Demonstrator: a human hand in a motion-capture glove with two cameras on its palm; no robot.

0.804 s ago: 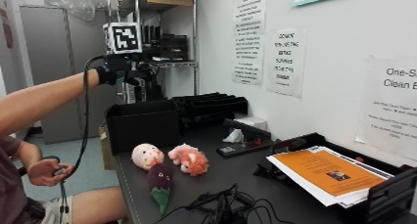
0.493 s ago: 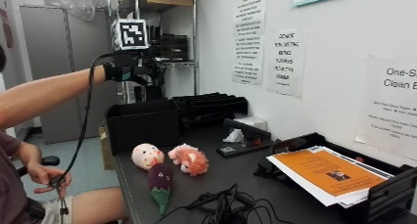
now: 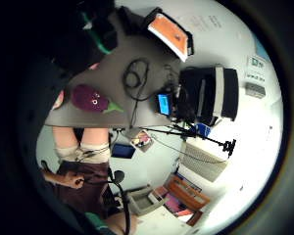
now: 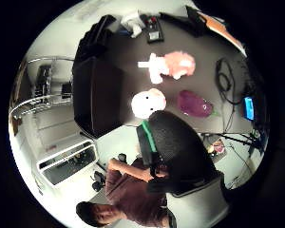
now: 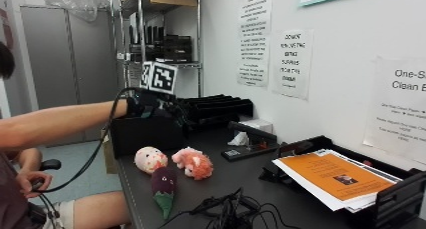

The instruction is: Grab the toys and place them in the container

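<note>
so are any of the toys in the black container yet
No, the pig toy, the pink plush and the eggplant toy all lie on the table in front of the black container.

The outside camera sits off the near end of the counter, about level with my arm, looking along it toward the wall, so my gloved hand shows at left centre. Both palm cameras look down from well above. The thumb-side one takes in the black container, the pale toy, the pink toy and the purple toy mid-frame, and the orange papers at upper right. The little-finger-side one faces the counter's near edge and the floor; it shares the purple toy, the orange papers and the cable coil.
</note>
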